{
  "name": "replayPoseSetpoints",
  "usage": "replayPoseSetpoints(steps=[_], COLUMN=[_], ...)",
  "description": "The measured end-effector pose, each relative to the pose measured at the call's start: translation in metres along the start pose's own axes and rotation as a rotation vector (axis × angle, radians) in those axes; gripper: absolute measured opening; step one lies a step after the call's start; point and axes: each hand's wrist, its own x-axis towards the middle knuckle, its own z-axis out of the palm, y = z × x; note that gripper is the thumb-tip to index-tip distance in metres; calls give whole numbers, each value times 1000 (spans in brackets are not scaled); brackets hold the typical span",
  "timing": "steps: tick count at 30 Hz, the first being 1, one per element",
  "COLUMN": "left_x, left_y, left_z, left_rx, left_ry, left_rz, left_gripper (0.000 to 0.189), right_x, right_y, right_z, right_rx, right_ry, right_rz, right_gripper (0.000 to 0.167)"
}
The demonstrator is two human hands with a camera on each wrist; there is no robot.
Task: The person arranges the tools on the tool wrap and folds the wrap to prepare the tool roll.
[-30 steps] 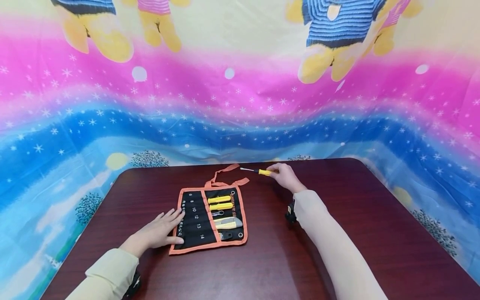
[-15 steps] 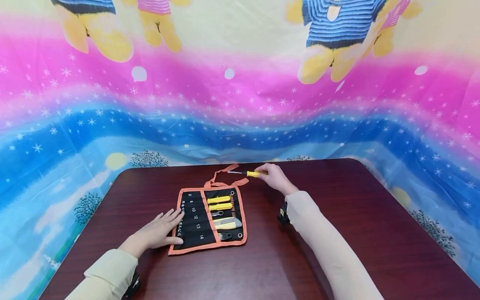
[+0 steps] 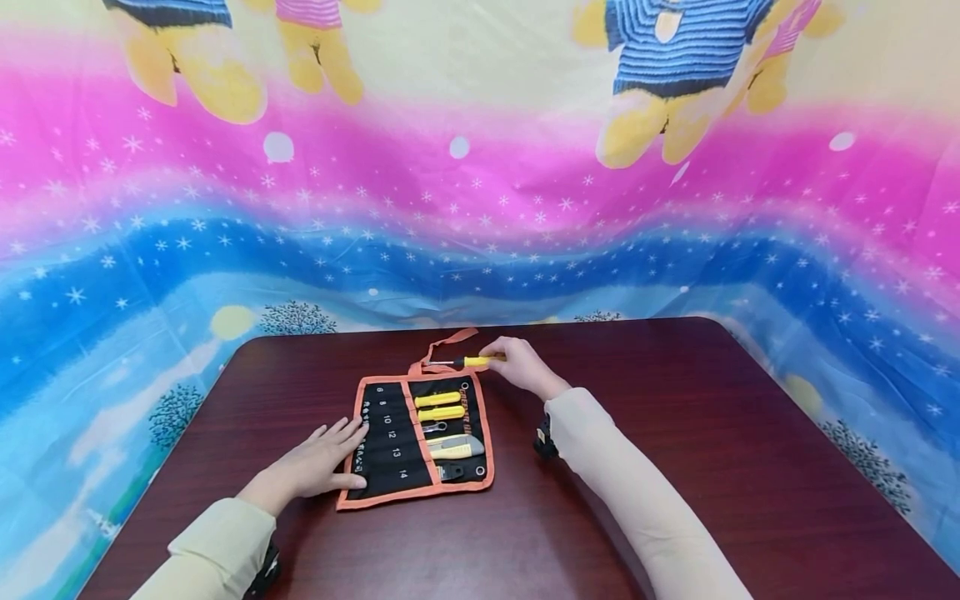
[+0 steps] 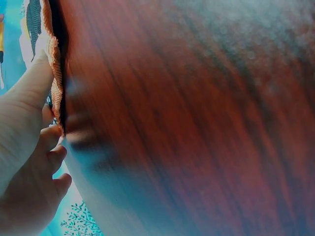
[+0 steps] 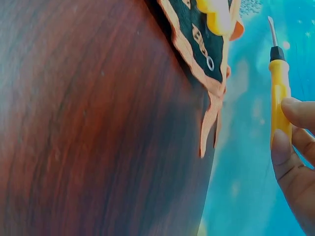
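Observation:
In the head view, my right hand (image 3: 519,368) pinches the yellow handle of a flat-blade screwdriver (image 3: 474,362) between thumb and fingers. Its blade points left, over the pouch's orange tie straps (image 3: 450,340); the right wrist view shows the screwdriver (image 5: 279,88) too. My left hand (image 3: 318,458) rests with spread fingers on the left edge of a black tool pouch (image 3: 381,463) trimmed in orange. Pockets of the pouch hold two yellow handles (image 3: 441,412), a ring-ended wrench (image 3: 436,427), a utility knife (image 3: 456,448) and a black-ended tool (image 3: 452,472); their lower parts are hidden.
The pouch lies flat on a dark red-brown table (image 3: 675,433) with rounded far corners. Behind the table hangs a printed cloth (image 3: 480,208) in pink and blue. The straps reach toward the table's far edge.
My right hand has carried the screwdriver left and slightly nearer, from right of the straps to over them, close above the pouch's top edge. The left hand and pouch stay put.

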Motion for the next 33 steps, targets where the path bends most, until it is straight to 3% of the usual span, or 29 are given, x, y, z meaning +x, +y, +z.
replayPoseSetpoints(steps=[15, 26, 33], left_x=[0, 2, 3], left_y=[0, -1, -3], left_z=[0, 2, 3], left_rx=[2, 29, 41], left_ry=[7, 6, 8], left_rz=[2, -7, -5], left_gripper=[84, 84, 85], right_x=[2, 4, 4], right_y=[-10, -9, -14], right_z=[22, 33, 38], right_rx=[3, -39, 2], right_ry=[-98, -124, -141], right_rz=[-18, -7, -9], right_gripper=[21, 19, 20])
